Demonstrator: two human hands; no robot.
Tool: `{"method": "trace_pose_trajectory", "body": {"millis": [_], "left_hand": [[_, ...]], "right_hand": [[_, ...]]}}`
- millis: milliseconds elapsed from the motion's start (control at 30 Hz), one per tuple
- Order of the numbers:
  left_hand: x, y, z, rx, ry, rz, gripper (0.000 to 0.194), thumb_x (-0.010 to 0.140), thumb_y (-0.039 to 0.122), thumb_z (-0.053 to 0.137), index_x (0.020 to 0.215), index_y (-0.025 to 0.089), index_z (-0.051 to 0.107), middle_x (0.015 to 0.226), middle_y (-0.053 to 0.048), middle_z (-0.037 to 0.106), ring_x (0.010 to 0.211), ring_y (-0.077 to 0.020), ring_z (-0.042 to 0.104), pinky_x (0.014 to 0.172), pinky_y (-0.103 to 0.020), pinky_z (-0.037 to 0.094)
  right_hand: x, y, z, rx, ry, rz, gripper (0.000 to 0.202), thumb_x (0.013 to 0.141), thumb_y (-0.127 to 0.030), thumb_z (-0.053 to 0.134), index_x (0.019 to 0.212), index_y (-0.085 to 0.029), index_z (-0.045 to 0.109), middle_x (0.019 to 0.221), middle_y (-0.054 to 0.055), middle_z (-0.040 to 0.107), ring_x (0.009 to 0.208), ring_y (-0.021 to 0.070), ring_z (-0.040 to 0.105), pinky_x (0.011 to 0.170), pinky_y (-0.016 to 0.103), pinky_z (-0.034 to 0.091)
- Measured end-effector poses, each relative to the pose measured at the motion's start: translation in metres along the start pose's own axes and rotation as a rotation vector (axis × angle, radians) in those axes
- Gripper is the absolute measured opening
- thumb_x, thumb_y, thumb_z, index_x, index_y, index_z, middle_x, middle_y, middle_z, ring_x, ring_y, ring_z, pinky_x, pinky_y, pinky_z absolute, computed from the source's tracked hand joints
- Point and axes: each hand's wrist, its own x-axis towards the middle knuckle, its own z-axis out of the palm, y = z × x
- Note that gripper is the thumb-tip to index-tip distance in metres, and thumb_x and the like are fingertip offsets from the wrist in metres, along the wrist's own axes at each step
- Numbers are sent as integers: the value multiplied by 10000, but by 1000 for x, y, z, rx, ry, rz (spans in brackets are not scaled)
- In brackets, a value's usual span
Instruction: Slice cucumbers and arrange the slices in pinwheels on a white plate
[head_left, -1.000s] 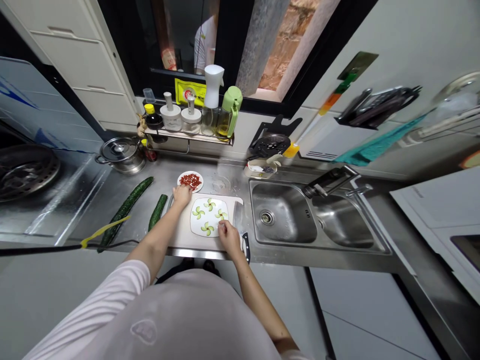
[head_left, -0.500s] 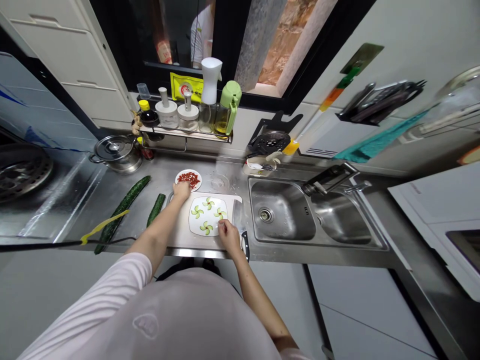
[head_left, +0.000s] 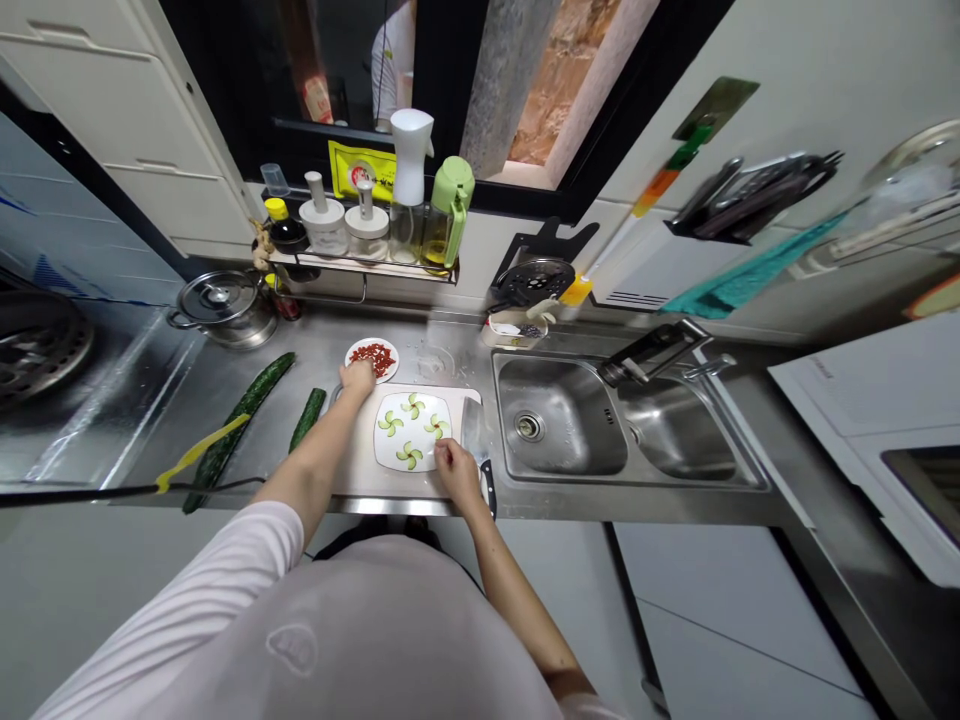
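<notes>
A small white plate [head_left: 391, 373] holds red bits [head_left: 373, 354], and my left hand [head_left: 358, 378] reaches onto its near edge, fingers bent together; what they grip is hidden. On the cutting board [head_left: 356, 450] lies a white square plate [head_left: 421, 424] bearing several green pinwheel shapes made of thin slices, with red at their centres. My right hand [head_left: 456, 468] rests at the right edge of that plate, its fingers closed; anything between them is too small to name. A knife [head_left: 475, 430] with a black handle lies at the board's right side, partly behind my right hand.
Left of the board lie a short cucumber piece [head_left: 307, 418] and a long cucumber [head_left: 247, 415]. A lidded pot [head_left: 229, 312] stands behind them. A double sink [head_left: 566, 420] is at the right. Bottles and jars stand on a shelf [head_left: 360, 262] at the back.
The whole view has shifted slightly, with the counter items a little further left in the picture. Both hands stay at the same plates, with closed fingers.
</notes>
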Motion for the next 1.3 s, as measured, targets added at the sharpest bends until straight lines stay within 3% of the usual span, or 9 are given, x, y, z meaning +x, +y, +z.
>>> {"method": "trace_pose_trajectory", "body": {"millis": [433,667,800,933,1100,1300], "left_hand": [[16,-4,4,-14,-111,-111,391,790,384,600,1113,165,628,1164,-174,650,1108,-292,578,944,-417,343],[20,-5,6,-93,-120,-140,328,737,317,675,1025,160,658,1123,-185,664,1097,-311,592,942,-421,367],[19,-11,12,-339,27,-175,158,742,268,659,857,160,665,989,-171,695,985,-306,633,824,-369,440],[20,-20,24,-726,173,-268,116,649,181,697,738,169,625,785,-68,689,778,-210,644,735,-294,465],[17,-23,32,-1069,200,-320,164,574,159,698,705,162,601,714,-17,660,636,-126,598,695,-260,480],[-7,-17,17,-1436,207,-282,170,544,169,709,679,148,608,692,-22,652,621,-104,578,639,-229,471]], "right_hand": [[3,-1,1,20,5,-32,259,893,-318,419,960,-198,638,726,14,623,679,160,562,628,226,359],[4,0,2,19,18,-64,264,895,-325,415,939,-195,641,695,10,609,656,158,552,629,228,359],[3,1,2,28,36,-74,265,893,-322,412,932,-196,642,707,13,617,648,160,552,614,233,350],[3,2,3,37,43,-89,264,893,-320,412,925,-198,644,686,9,604,636,161,550,611,234,352],[3,3,6,36,46,-90,253,881,-315,424,914,-202,648,667,6,590,627,163,543,603,236,347],[3,0,7,57,34,-91,244,877,-315,435,917,-207,650,683,8,604,637,163,548,611,234,353]]}}
